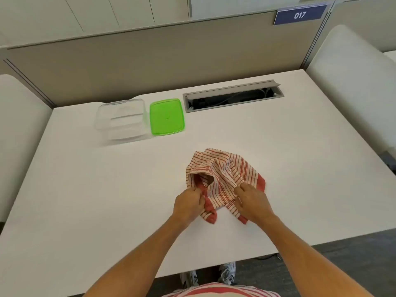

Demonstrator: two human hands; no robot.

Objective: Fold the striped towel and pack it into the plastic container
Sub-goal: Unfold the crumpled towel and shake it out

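White worktop (pixel 90 189), running from 9 o'clock to 3 o'clock, near edge cut by both forearms.

Plastic container (pixel 122 121), clear, open, at 11 o'clock on the worktop; walls nearly invisible against the white surface, inner ridges faint, contents hard to make out.

Green lid (pixel 167 116), flat, just beside the container at its 3 o'clock side; touching or apart cannot be told.

Left hand (pixel 188 203), at 6 o'clock of the scene centre, seen from the back; fingers (pixel 196 191) curled shut on the near left edge of the striped towel, tips hidden in the cloth.

Striped towel (pixel 225 172), red and white, crumpled in a loose mound on the worktop right of centre, well apart from the container; one fold gaping like a pocket, red border showing at 3 o'clock, two corners trailing toward 6 o'clock between the hands. True outline lost in the bunching.

Right hand (pixel 254 202), back up, fingers pinched closed on the towel's near right edge; tips buried under the fabric.

Grey cable trough (pixel 233 96), at 1 o'clock, flap raised, interior dark, cables barely legible.

Blue sign (pixel 300 15), marked 017, at 2 o'clock on the partition.

Shoes (pixel 227 273), partly hidden under the worktop edge at 6 o'clock.
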